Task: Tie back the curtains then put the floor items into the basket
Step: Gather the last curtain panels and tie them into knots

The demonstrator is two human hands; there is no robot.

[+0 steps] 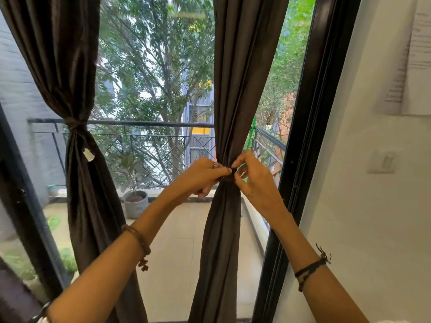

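Left hand [202, 177] and right hand [253, 180] both raised at the right curtain [229, 89], fingers curled, pinching the dark tie [229, 177] at the cinch point. Fingertips nearly touching over the knot; knot itself mostly hidden behind fingers, so tied or loose: cannot tell. Right curtain hanging vertical, long axis top to bottom, gathered narrow at the tie, flaring below; top and hem cut off by frame. Left curtain [77, 78] far left, already cinched by its tie [75, 125], also vertical, small white tag [88, 155] just below. Past the glass: railing [149, 123], potted plant [136, 201], trees. Right: black frame [300, 159], white wall, blurred paper [412, 54], switch [382, 162].
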